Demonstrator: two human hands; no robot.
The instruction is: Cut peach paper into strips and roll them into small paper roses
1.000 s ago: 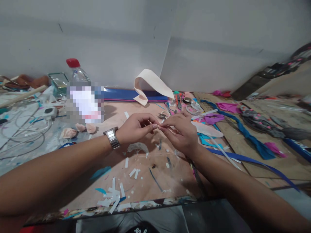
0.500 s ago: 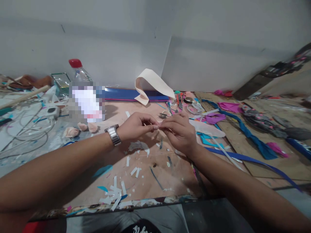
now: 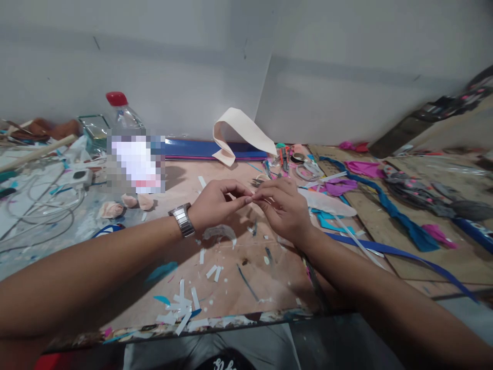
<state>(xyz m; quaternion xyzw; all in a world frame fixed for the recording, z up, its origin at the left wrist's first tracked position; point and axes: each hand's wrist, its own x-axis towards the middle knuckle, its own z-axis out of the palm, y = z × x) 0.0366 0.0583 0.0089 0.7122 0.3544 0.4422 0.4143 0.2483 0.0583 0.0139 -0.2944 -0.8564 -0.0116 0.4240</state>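
My left hand (image 3: 222,202), with a metal watch (image 3: 182,220) on its wrist, is closed in a pinch above the middle of the table. Against its fingertips press those of my right hand (image 3: 283,208), also pinched. Whatever sits between them is too small and covered to make out. Beneath the hands the wooden tabletop (image 3: 227,259) carries white paper scraps (image 3: 185,303). A cream strip (image 3: 246,128) stands curled behind my hands. Small scissors (image 3: 257,181) lie partly hidden just beyond my right hand.
At the left stand a red-capped bottle (image 3: 125,115) and several pale pink flower-like pieces (image 3: 111,209), near tangled cables (image 3: 42,210). To the right, a blue ribbon (image 3: 404,251) and a twisted teal strip (image 3: 385,198) cross a brown board (image 3: 370,216). Blue sheets (image 3: 188,148) lie against the wall.
My hands stay fingertip to fingertip at nearly the same spot. The view has shifted slightly, and my left wrist sits a little lower and further right. The things on the table have not moved.
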